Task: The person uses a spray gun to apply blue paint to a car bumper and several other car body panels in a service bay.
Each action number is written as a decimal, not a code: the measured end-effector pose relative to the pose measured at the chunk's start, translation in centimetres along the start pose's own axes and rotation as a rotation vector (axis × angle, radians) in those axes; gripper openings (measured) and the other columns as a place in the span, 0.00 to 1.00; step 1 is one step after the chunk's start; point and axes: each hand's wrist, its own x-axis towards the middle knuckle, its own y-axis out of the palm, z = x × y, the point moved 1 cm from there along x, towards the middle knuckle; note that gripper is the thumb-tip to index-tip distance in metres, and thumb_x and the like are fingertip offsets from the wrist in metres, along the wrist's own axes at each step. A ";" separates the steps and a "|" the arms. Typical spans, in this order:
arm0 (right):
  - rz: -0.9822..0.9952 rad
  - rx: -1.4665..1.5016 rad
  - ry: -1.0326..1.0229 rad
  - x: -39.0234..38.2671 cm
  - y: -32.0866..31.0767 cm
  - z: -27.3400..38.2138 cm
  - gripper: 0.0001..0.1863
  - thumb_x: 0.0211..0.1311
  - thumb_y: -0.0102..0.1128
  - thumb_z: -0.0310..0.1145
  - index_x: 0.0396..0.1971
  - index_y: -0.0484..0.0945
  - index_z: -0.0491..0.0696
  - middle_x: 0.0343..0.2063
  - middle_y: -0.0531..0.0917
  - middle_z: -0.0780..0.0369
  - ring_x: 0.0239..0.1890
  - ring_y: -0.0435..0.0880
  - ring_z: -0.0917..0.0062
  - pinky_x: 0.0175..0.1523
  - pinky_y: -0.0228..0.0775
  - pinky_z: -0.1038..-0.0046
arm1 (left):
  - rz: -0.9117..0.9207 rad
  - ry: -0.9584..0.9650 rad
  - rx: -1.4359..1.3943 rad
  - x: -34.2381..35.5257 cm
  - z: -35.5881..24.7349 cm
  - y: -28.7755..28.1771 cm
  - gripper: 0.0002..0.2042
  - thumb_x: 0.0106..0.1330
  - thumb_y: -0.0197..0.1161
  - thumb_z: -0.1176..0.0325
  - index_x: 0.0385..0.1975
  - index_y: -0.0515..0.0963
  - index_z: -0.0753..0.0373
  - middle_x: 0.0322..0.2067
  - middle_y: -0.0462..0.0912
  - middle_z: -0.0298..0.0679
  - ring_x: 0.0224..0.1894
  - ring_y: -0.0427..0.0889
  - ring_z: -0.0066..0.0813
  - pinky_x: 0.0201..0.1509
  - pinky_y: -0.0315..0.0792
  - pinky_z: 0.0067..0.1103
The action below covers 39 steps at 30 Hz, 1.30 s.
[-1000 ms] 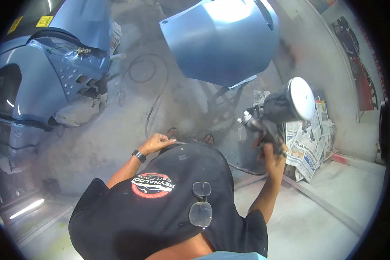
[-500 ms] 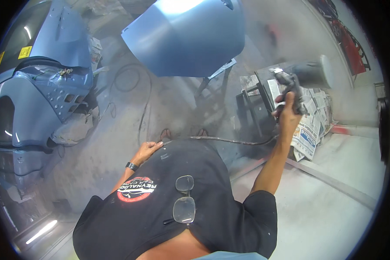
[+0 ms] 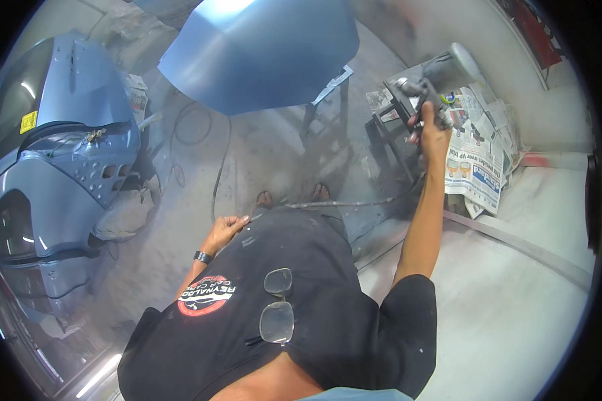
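Note:
My right hand (image 3: 433,134), at the end of my outstretched arm, grips a dark spray gun (image 3: 421,93) with a large grey cup (image 3: 451,67), over newspapers (image 3: 478,154) piled on the right. My left hand (image 3: 226,230) is closed on a black air hose (image 3: 348,204) beside my dark shirt at waist height; the hose runs across to the right, under the gun. Ahead of me a smooth light-blue car panel (image 3: 261,57) rests on a stand, part of which (image 3: 341,83) shows beneath its edge.
A blue car body (image 3: 73,160) with dark windows fills the left side. A dark metal stand (image 3: 388,134) is by the newspapers. Hose loops (image 3: 190,123) lie on the grey floor near my feet. A pale wall with a red poster (image 3: 538,33) is at upper right.
My right hand has carried the spray gun upward and away from my body, over the stand and newspapers. The view has shifted. My left hand keeps its hold at waist height.

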 end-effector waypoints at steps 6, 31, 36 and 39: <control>-0.132 0.028 -0.107 1.2 -0.2 -1.7 0.20 0.69 0.62 0.49 0.35 0.82 0.44 0.21 0.82 0.64 0.12 0.74 0.84 0.15 0.62 0.81 | -0.037 -0.025 -0.080 -0.4 1.4 0.4 0.24 0.70 0.63 0.45 0.25 0.83 0.62 0.19 0.73 0.22 0.21 0.63 0.09 0.23 0.54 0.16; -0.057 0.021 0.039 1.6 0.8 -14.3 0.22 0.66 0.66 0.50 0.32 0.82 0.42 0.21 0.82 0.65 0.14 0.75 0.85 0.17 0.65 0.79 | -0.087 -0.127 -0.219 -3.2 1.1 1.8 0.20 0.73 0.62 0.53 0.23 0.80 0.62 0.19 0.76 0.23 0.22 0.67 0.09 0.24 0.61 0.16; 0.191 -0.023 0.136 -4.9 1.9 -19.0 0.21 0.67 0.65 0.49 0.36 0.83 0.42 0.23 0.83 0.64 0.16 0.76 0.85 0.17 0.65 0.80 | -0.041 -0.111 -0.120 -2.5 4.5 0.8 0.20 0.73 0.62 0.54 0.21 0.78 0.60 0.19 0.73 0.21 0.21 0.64 0.08 0.23 0.58 0.16; 0.138 0.000 0.214 -5.5 2.1 -19.9 0.23 0.68 0.63 0.51 0.38 0.83 0.42 0.22 0.83 0.64 0.14 0.75 0.83 0.17 0.65 0.79 | -0.028 -0.110 -0.031 -2.5 5.7 0.1 0.20 0.72 0.63 0.53 0.19 0.77 0.59 0.18 0.71 0.21 0.20 0.62 0.09 0.22 0.55 0.17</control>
